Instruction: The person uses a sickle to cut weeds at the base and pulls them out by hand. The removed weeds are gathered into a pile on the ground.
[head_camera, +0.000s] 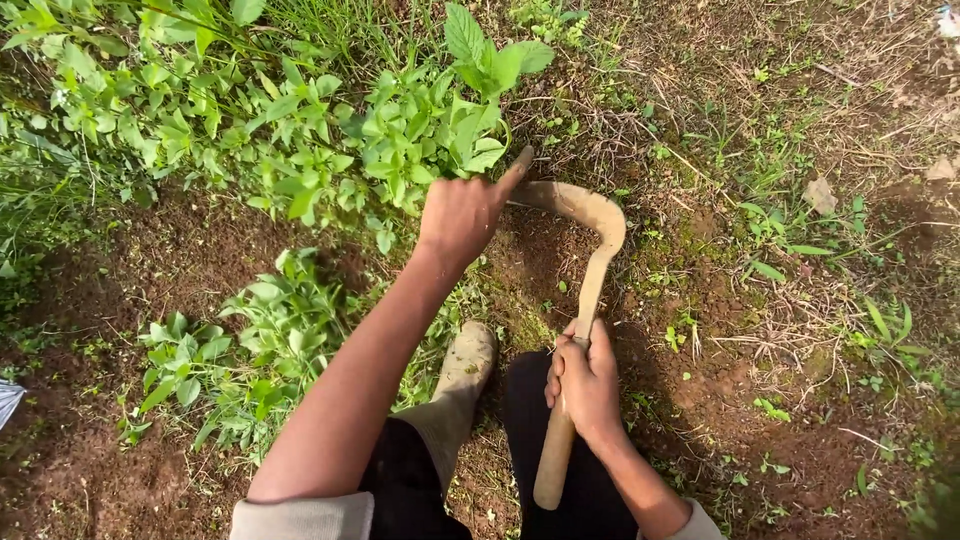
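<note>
My right hand (585, 380) grips the long wooden handle of a sickle (590, 270); its curved, soil-caked blade hooks left toward the base of a leafy green weed clump (400, 140). My left hand (462, 215) reaches forward into the stems of that clump, fingers curled among the lower leaves, index finger sticking out. Whether it grips stems is partly hidden by the leaves. My muddy rubber boot (462, 375) stands on the soil between my two arms.
Bare brown soil (150, 260) lies left and below the clump. A second low weed patch (250, 340) grows beside the boot. Dry grass and sparse seedlings (800, 250) cover the ground to the right. Dense green plants (120, 90) fill the upper left.
</note>
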